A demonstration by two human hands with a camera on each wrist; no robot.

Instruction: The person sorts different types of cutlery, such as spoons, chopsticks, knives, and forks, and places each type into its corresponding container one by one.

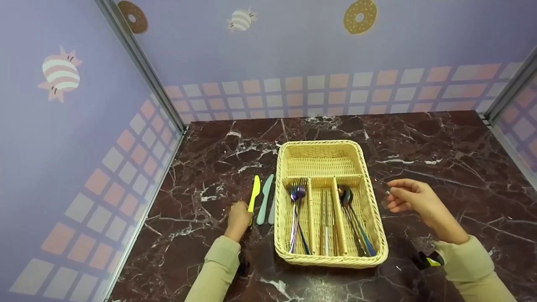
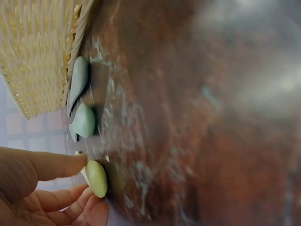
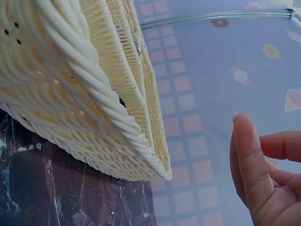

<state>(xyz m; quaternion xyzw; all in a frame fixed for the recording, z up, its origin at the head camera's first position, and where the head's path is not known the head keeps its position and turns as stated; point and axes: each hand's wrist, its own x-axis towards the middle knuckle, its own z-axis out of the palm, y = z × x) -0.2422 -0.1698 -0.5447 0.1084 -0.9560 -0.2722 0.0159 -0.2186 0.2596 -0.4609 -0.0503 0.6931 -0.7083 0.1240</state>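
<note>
My left hand (image 1: 239,216) pinches the handle end of a yellow knife (image 1: 254,193) lying left of the basket. In the left wrist view, the thumb and fingers close around the yellow handle (image 2: 97,179). Beside it lie a mint-green knife (image 1: 264,200) and a grey one (image 1: 271,216), the latter close against the basket and partly hidden by its rim. The wicker cutlery basket (image 1: 321,262) holds forks (image 1: 297,192), thin sticks like chopsticks (image 1: 327,222) and spoons (image 1: 346,197) in separate compartments. Right of the basket, my right hand (image 1: 415,199) hovers with loosely bent fingers, holding nothing.
A dark red marbled tabletop (image 1: 218,167) lies under everything. Patterned lilac panels (image 1: 293,46) stand at the back and sides. The basket's wide back compartment (image 1: 323,165) shows only its woven bottom.
</note>
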